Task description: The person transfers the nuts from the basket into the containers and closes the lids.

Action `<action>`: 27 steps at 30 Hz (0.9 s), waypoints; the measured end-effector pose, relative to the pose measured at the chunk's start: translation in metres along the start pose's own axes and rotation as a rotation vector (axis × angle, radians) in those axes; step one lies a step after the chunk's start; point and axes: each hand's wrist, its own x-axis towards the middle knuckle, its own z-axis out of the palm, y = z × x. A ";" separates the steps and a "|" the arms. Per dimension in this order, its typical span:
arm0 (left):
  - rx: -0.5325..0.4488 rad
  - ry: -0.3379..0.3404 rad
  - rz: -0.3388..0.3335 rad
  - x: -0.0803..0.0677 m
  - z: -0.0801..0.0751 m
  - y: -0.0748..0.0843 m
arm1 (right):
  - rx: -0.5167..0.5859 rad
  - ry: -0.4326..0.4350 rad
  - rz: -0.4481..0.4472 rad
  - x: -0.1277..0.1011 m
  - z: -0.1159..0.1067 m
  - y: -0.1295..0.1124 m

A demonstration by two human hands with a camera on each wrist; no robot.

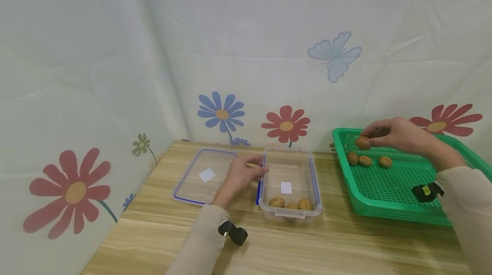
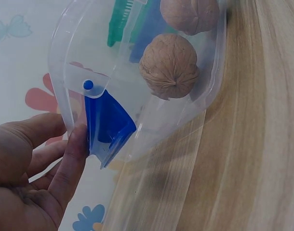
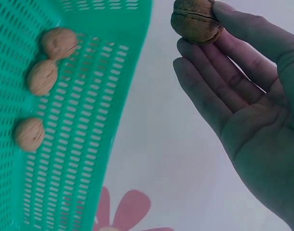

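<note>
My right hand (image 1: 399, 136) pinches a walnut (image 3: 197, 19) between thumb and fingertips, raised over the far left part of a green basket (image 1: 357, 198). Beneath it, three walnuts (image 1: 365, 161) lie on the basket floor near its left side. To the left stands a clear plastic container (image 1: 316, 181) without its lid, with walnuts (image 1: 276, 202) gathered at its near end. My left hand (image 1: 242, 174) holds the container's left rim, its fingertips beside a blue latch (image 2: 106, 125) that hangs down.
A clear lid (image 1: 192, 181) with a blue seal and a white label lies flat left of the container. A flowered curtain (image 1: 246, 74) closes off the back and left of the wooden table (image 1: 153, 236). The basket's raised rim borders the right side.
</note>
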 end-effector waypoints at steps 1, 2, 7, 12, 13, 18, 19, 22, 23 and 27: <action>0.000 0.000 0.000 0.000 0.000 0.000 | 0.005 0.006 0.000 -0.001 0.000 -0.002; 0.001 0.000 0.000 0.000 0.000 -0.001 | 0.008 0.012 0.002 -0.001 0.000 -0.005; -0.002 -0.002 0.006 -0.001 0.000 0.000 | 0.051 0.031 -0.017 -0.006 0.001 -0.017; -0.007 -0.003 0.004 -0.001 0.000 0.000 | 0.075 0.058 -0.028 -0.011 0.003 -0.029; -0.004 -0.003 0.006 -0.001 0.000 -0.001 | 0.080 0.067 -0.031 -0.012 0.003 -0.032; -0.005 -0.005 0.006 -0.001 0.000 -0.001 | 0.122 0.096 -0.059 -0.019 0.007 -0.042; -0.005 -0.006 0.009 -0.001 0.000 -0.001 | 0.131 0.098 -0.061 -0.020 0.008 -0.043; -0.010 -0.004 0.004 -0.001 0.000 -0.001 | 0.158 0.102 -0.073 -0.022 0.012 -0.047; -0.007 -0.004 0.008 -0.001 0.001 -0.001 | 0.170 0.101 -0.072 -0.022 0.014 -0.049; -0.006 -0.001 0.003 0.000 0.001 -0.002 | 0.193 0.093 -0.067 -0.023 0.021 -0.056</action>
